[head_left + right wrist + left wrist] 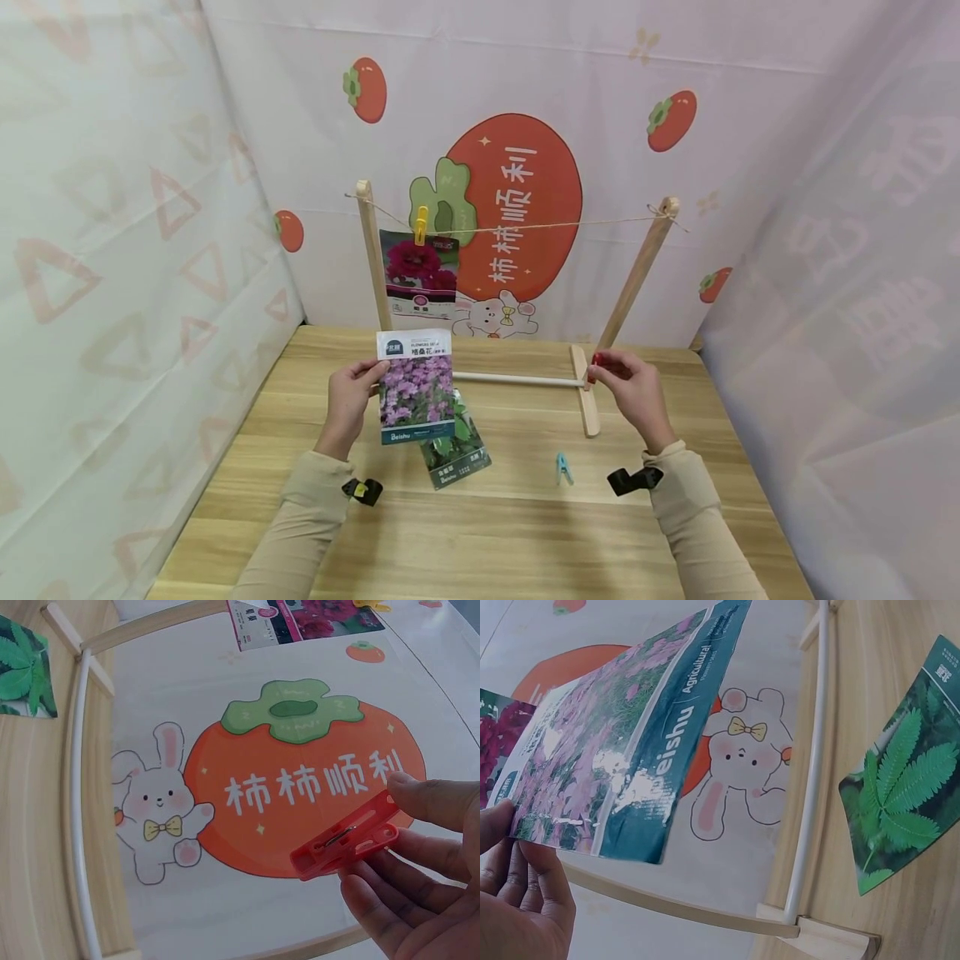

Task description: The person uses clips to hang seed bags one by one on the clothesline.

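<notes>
Backdrop cloth [562,50], white w/ big persimmon print [555,167] & rabbit print [487,317], spans the back. Below: light wood-grain table [510,525]. Wooden frame [589,412] stands toward table's far edge: L post [371,250], R post [633,279], thin string [555,226] tied b/w their tops, white rod [517,380] low across. Beige sleeves [296,521] come in from front, both sides.

Seed pkts next, 3 total. Beishu purple-flower pkt [416,392] is up off the table in L hand [348,404], printed face showing; in head view it covers the L post's lower part & top end of the green-leaf pkt [461,454]. That one lies on table, tilted, leaf pic up. Dark-red-flower pkt [422,271] hangs from string, near L post.

L hand grasps the purple-flower pkt by its L edge, thumb on front, other fingers partly hidden behind. R hand [633,387] pinches a red clothespin [345,840] b/w thumb & fingers, near R post's base in head view.

Smallest stuff: black wrist mounts [633,481], 1 per wrist; yellow clothespin [422,225] on string, gripping dark-red-flower pkt's top; blue clothespin [564,469] on table, nearer R hand than L.
</notes>
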`<state>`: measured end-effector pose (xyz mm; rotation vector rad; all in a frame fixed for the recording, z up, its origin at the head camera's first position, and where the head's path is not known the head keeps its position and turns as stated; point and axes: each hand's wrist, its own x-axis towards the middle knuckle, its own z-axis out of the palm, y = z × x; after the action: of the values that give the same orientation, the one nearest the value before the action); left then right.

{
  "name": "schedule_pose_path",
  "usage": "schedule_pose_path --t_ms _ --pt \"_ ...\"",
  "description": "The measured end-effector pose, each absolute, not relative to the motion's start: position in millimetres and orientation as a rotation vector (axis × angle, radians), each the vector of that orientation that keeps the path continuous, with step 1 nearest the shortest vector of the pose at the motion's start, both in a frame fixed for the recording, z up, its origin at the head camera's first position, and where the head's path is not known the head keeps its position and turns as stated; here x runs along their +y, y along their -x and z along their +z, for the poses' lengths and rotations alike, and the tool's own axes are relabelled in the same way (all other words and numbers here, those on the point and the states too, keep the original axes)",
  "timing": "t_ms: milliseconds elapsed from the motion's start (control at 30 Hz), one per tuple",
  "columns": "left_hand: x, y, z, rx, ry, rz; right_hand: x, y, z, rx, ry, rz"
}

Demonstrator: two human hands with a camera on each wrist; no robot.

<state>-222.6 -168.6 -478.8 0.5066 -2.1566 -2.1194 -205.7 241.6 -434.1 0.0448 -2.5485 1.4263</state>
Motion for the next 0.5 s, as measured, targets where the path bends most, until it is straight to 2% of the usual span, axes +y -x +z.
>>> schedule_pose_path --t_ms 500 --pt "-163 228 -463 -2.113 -0.451 -2.12 238 219 -417 -2.459 -0.083 1.424"
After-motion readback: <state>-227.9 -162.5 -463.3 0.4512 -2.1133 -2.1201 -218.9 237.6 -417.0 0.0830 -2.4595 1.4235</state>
